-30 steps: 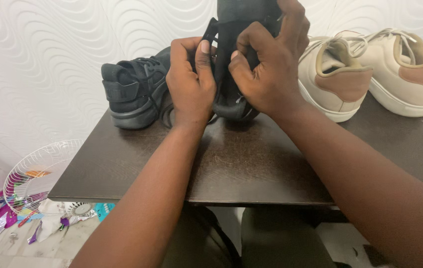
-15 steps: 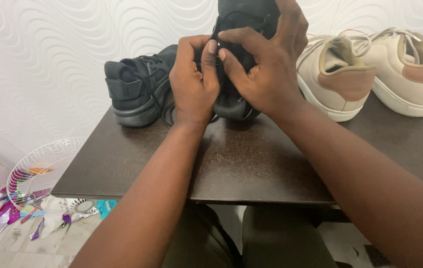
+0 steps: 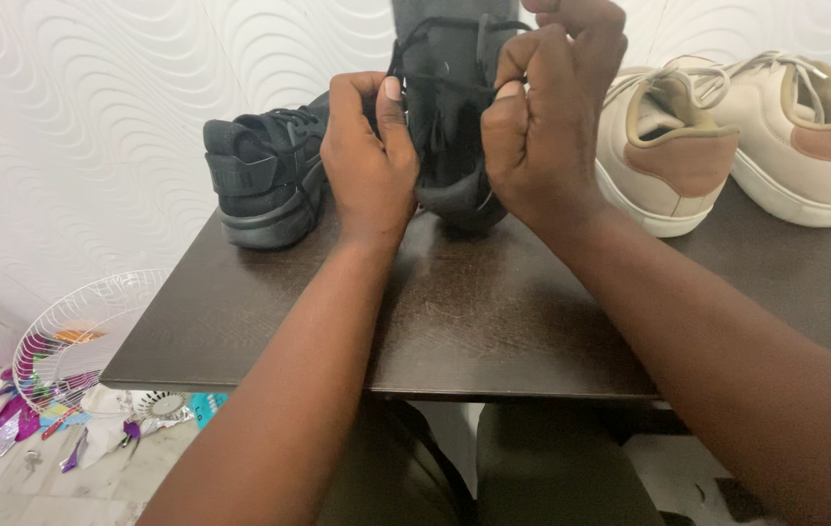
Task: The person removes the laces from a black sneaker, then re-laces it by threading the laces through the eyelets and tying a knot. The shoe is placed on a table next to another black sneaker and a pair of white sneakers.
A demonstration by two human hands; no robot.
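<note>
Your left hand was curled against the left side of the upright black shoe, thumb pressed to it. Your right hand was closed in a fist, pinching the black lace at the shoe's right. The shoe stood heel-down on the dark table, between a second black shoe and 2 beige sneakers.

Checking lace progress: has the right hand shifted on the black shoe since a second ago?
Yes. The right hand has risen and moved right, toward the beige sneaker, pinching the lace of the upright black shoe.
</note>
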